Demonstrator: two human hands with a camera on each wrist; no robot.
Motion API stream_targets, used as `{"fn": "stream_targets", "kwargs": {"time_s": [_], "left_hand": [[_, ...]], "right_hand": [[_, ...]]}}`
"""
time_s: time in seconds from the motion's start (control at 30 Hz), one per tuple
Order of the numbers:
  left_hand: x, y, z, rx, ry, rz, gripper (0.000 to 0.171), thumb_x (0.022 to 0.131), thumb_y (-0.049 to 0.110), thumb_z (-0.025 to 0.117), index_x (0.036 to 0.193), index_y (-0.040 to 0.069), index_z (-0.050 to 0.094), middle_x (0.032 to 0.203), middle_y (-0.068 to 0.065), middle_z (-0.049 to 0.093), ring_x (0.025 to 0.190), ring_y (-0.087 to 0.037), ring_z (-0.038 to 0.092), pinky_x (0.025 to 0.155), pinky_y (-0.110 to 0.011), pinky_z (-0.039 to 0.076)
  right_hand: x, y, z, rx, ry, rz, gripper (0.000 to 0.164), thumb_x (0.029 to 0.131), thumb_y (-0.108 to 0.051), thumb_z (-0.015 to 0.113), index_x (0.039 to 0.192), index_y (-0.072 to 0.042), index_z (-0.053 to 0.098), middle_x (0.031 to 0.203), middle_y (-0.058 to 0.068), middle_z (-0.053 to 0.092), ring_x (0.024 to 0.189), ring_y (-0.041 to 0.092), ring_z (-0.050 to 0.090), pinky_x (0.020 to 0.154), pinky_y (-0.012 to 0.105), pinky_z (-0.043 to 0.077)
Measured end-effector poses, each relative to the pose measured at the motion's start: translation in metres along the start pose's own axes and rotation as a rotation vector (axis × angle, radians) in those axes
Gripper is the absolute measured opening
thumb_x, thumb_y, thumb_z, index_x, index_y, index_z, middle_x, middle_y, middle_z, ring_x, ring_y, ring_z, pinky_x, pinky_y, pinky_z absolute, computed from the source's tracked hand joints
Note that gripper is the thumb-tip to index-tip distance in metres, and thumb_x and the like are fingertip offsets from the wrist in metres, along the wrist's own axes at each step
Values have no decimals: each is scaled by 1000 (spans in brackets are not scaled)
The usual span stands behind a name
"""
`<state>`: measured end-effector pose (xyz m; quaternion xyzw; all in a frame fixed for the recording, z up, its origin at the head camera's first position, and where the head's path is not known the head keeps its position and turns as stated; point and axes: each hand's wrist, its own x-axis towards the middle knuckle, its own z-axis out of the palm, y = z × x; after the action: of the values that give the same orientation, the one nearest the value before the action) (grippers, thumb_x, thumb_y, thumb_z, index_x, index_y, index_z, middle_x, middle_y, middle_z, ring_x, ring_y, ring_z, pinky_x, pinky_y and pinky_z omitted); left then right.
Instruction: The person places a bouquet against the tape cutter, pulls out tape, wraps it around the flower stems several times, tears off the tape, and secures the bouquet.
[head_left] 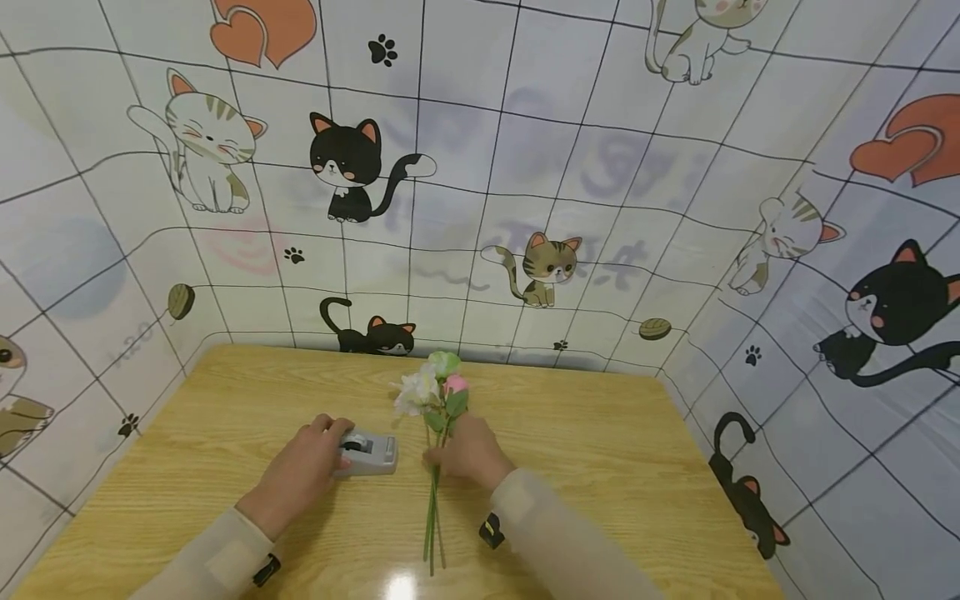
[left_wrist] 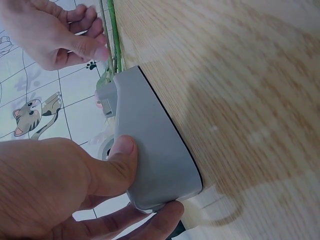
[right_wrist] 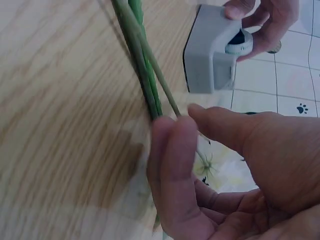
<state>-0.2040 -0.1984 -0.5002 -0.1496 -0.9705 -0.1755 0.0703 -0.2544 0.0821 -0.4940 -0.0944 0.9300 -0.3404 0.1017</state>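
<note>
A grey tape dispenser stands on the wooden table, and my left hand grips its rear end. In the left wrist view the thumb presses the dispenser's side while other fingers curl round its end. A small bunch of artificial flowers lies to the right, with a white bloom, a pink bud and green leaves at the far end. My right hand pinches the green stems below the leaves. In the right wrist view, thumb and fingertips close around a thinner stem beside thicker ones.
The wooden table carries both things near its middle. A white cloth printed with cats and grid lines hangs behind and along both sides. Dark bands with small buckles show at both wrists, below light sleeves.
</note>
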Motion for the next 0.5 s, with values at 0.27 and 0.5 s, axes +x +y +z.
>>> {"fn": "stream_targets", "kwargs": {"time_s": [0.27,0.5], "left_hand": [[0,-1,0,-10,-9,-8,55,97,8,95,144,-5,70,128,-28,75,102,-34,76,83,-48,71],[-1,-1,-1,7,-3,-8,54,99,8,94,145,-5,70,129,-29,75,101,-35,76,83,-48,71]], "right_hand": [[-2,-9,10,44,-60,71,28,93,-3,95,81,2,71,59,12,76,54,26,81,68,30,70],[2,-7,12,81,-55,89,24,92,0,91,101,4,70,59,11,74,51,23,79,54,26,62]]}}
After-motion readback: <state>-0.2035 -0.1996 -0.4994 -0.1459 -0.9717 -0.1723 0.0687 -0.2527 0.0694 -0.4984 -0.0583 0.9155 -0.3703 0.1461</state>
